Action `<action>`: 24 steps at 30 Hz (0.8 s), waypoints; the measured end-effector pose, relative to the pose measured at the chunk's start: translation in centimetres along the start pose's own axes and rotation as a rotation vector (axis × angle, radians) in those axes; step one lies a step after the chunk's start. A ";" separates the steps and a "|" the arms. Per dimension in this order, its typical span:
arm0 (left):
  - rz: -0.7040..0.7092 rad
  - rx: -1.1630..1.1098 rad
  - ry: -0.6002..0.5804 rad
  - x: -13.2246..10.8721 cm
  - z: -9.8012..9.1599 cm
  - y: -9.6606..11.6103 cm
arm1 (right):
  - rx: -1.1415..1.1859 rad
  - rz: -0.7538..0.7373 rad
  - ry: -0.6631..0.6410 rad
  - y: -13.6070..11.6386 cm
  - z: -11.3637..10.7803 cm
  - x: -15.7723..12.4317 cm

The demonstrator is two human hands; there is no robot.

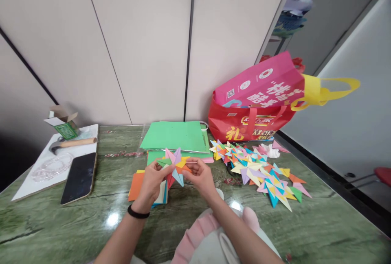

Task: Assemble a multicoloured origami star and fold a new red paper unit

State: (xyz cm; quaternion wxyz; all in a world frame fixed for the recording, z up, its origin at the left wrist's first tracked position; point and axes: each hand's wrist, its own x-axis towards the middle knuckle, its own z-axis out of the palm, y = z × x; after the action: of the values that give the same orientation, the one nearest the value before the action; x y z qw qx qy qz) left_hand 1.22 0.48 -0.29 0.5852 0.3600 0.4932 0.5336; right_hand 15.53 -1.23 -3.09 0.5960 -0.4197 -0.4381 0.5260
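Observation:
A many-coloured folded paper star (174,159) is held up between both hands, above the green marble-look table (122,231). My left hand (152,178), with a black band on its wrist, is closed on the star's left side, thumb toward its centre. Fingers of my right hand (201,176) pinch the yellow and orange points on the other side. Below the left hand lie stacks of small coloured paper squares (136,186), partly covered by it. Behind the star are larger green sheets (175,136) in a pile.
Many folded paper stars (256,170) are heaped at right, before a red gift bag (235,119) holding a pink bag (262,81). At left are a phone (79,178), a hammer (75,143), a clear beaded strand (53,167), a white board (26,190) and an opened green box (67,129).

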 end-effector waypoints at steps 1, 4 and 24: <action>-0.002 0.004 0.011 0.0 0.1 -0.1 | 0.024 0.023 -0.002 -0.1 -0.1 0.0; -0.001 -0.001 0.027 0.0 0.3 -0.4 | 0.022 0.027 0.005 -0.2 -0.2 0.1; -0.092 0.116 -0.219 0.2 -0.4 -0.7 | 0.108 0.130 -0.008 0.5 -0.5 0.3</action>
State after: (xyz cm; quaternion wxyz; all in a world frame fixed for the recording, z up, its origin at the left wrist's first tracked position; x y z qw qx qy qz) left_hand 1.06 0.56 -1.10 0.6377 0.4264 0.4722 0.4342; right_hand 15.87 -0.91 -3.66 0.5806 -0.4124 -0.3834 0.5881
